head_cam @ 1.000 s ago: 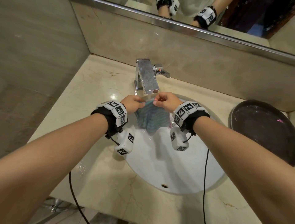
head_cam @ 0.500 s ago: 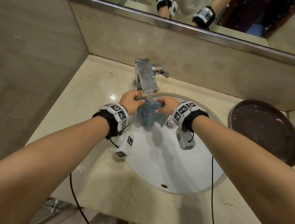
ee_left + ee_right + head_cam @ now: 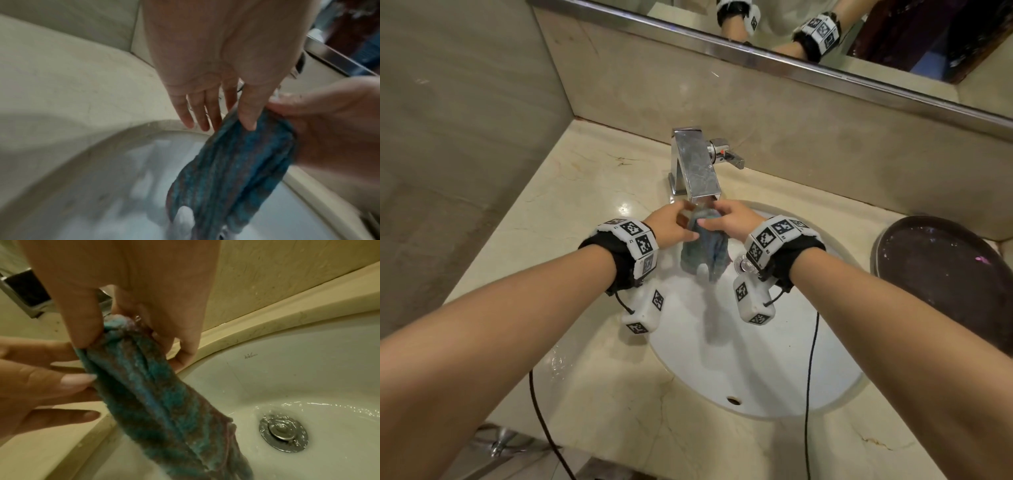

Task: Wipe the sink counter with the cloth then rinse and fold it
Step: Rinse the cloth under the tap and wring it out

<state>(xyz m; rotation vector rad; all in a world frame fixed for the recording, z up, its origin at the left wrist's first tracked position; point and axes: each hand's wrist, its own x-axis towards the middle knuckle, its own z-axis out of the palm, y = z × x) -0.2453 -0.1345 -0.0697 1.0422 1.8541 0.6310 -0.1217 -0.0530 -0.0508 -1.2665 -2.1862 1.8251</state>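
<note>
A wet blue-green cloth hangs bunched into a narrow bundle over the white sink, just below the chrome faucet spout. My right hand grips the cloth's top between thumb and fingers. My left hand is close beside it on the left. Its thumb lies on the cloth with a finger behind, pinching the edge, while the other fingers stay straight. The cloth's lower end trails into the basin.
Water ripples around the metal drain. The beige marble counter surrounds the sink, with a wall on the left and a mirror behind. A dark round tray sits at the right. The faucet handle points right.
The cloth was spread between my hands a second ago. They have since come together under the spout, and the cloth now hangs gathered in a narrow bundle.
</note>
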